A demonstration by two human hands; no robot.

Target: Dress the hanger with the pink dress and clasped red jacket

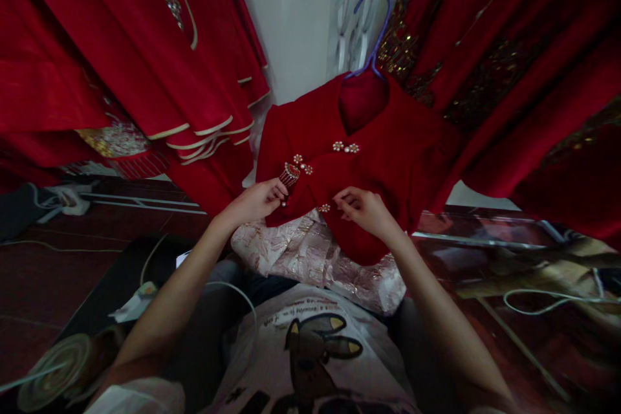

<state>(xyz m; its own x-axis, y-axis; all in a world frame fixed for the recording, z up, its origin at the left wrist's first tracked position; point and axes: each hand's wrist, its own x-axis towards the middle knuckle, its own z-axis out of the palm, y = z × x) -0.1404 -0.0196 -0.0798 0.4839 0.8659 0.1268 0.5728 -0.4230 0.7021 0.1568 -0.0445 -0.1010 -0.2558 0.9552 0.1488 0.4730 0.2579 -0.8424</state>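
Observation:
A short red jacket (pixel 315 119) hangs from a purple hanger (pixel 376 45) and spreads across my lap. Pearl flower clasps (pixel 346 147) run down its front, and another clasp (pixel 324 208) sits near the lower hem. On the left front panel is a fan-shaped beaded tassel ornament (pixel 290 173) with dangling strands. The fingers of my left hand (pixel 262 200) are pinched at the side of these strands. Over the opposite panel, beside the lower clasp, my right hand (pixel 361 208) has its fingers curled together. Whatever lies between those fingertips is too small to make out.
Red garments (pixel 194 65) with pale piping hang on the left, and sequined red ones (pixel 514 77) on the right. Pink brocade fabric (pixel 276 249) lies under the jacket. A lidded cup with a straw (pixel 55 369) stands at lower left. White metalwork (pixel 361 19) rises behind.

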